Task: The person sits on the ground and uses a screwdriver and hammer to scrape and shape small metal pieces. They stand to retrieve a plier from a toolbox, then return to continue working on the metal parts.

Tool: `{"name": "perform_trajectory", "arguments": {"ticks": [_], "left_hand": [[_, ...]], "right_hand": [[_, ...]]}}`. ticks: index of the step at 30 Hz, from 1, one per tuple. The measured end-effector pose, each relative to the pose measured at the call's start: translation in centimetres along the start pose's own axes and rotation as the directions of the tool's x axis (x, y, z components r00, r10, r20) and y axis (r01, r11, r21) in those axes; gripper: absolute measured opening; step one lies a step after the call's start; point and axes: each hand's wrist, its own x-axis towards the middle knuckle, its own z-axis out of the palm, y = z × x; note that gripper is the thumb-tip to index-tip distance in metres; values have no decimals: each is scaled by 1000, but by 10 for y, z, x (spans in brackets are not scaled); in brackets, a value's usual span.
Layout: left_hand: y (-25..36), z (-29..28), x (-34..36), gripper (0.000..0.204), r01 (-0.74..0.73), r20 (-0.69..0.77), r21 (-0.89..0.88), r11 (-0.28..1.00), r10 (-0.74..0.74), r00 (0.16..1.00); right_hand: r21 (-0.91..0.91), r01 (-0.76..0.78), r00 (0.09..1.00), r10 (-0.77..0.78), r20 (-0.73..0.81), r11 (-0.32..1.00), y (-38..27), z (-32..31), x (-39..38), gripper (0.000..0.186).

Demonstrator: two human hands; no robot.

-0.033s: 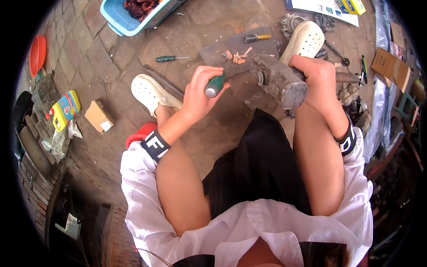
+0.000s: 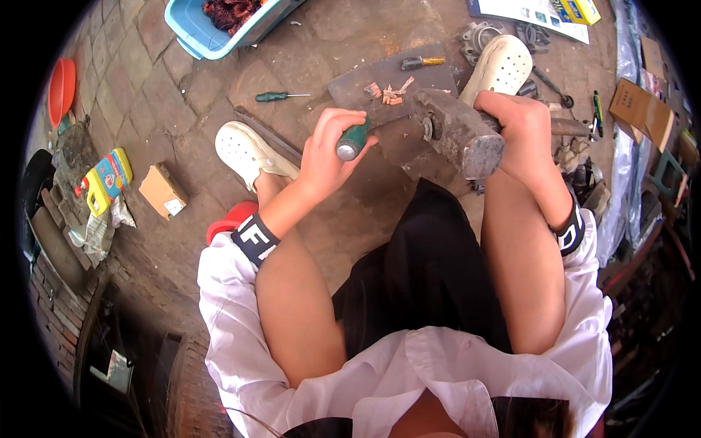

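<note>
My left hand (image 2: 321, 153) is closed round a thick green screwdriver-type handle (image 2: 356, 137) whose round metal end cap faces up toward me. Its shaft is hidden below. In my right hand (image 2: 520, 135) is the wooden handle of a sledgehammer (image 2: 464, 139), gripped close behind the heavy, worn steel head. The head hangs between my knees, just right of the green handle and apart from it. Beyond both hands, small copper-coloured pieces (image 2: 394, 92) lie on a dark flat plate (image 2: 349, 86), with a yellow-handled tool (image 2: 423, 63) at the plate's far side.
A green-handled screwdriver (image 2: 273, 96) lies on the stone floor, with a dark bar (image 2: 269, 135) by my left shoe (image 2: 244, 155). A blue tub (image 2: 201, 40) stands far left. Metal parts (image 2: 482, 40) lie near my right shoe (image 2: 504, 66). A yellow jug (image 2: 108, 181) and cardboard box (image 2: 162, 191) sit left.
</note>
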Motion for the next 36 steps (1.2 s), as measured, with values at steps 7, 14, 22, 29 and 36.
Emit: {"name": "perform_trajectory", "arguments": {"ticks": [7, 14, 22, 29, 36], "left_hand": [[0, 0, 1, 42, -32, 6, 16, 999, 32, 999], [11, 6, 19, 38, 36, 41, 40, 999, -38, 998], [10, 17, 30, 37, 14, 69, 150, 989, -25, 997], [11, 21, 24, 43, -85, 184, 223, 971, 43, 982], [5, 20, 11, 46, -130, 157, 181, 975, 102, 982]], "right_hand": [[4, -3, 1000, 3, 0, 1000, 1, 0, 0, 16], [-12, 21, 1000, -21, -21, 1000, 4, 1, 0, 17], [183, 311, 942, -278, -189, 933, -34, -28, 1, 22], [11, 118, 987, -119, 109, 993, -46, -23, 2, 17], [133, 208, 922, -149, -357, 969, -50, -14, -5, 31]]}}
